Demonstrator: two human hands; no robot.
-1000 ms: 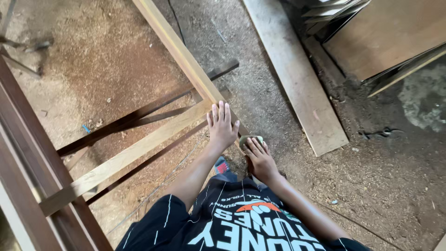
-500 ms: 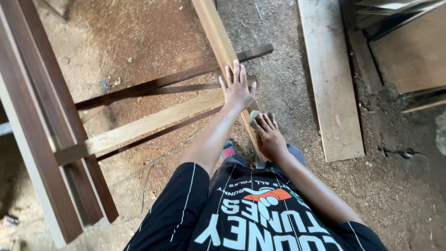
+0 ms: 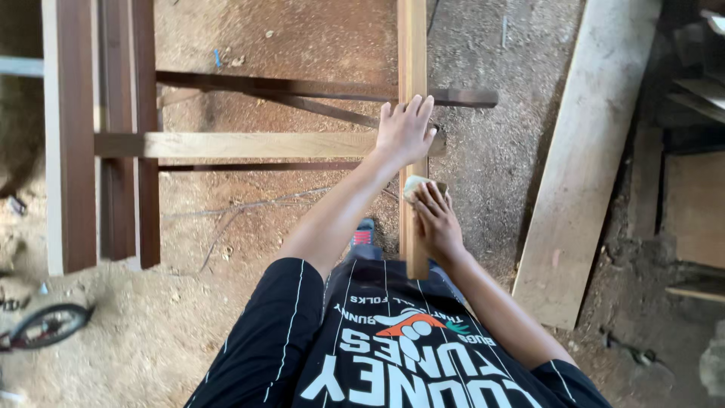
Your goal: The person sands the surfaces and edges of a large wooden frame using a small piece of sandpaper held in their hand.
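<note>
Over the sawdust-strewn floor (image 3: 226, 317), a pale wooden frame (image 3: 249, 144) stands with its upright rail (image 3: 412, 53) running away from the person. Their left hand (image 3: 405, 132) lies flat and spread, palm down, on the joint where the cross rail meets that upright, pressing rather than gripping. Just below it, the right hand (image 3: 436, 219) is curled around a small folded pad of sandpaper (image 3: 418, 185), held against the rail's face. The frame looks stiff and fairly light, made of slim bare timber, so it would probably shift or rock under rubbing unless steadied at a joint, as the flat hand does now. Its edges look square and rough, so splinters seem likely. A wide loose plank (image 3: 596, 151) lies well apart to the right.
</note>
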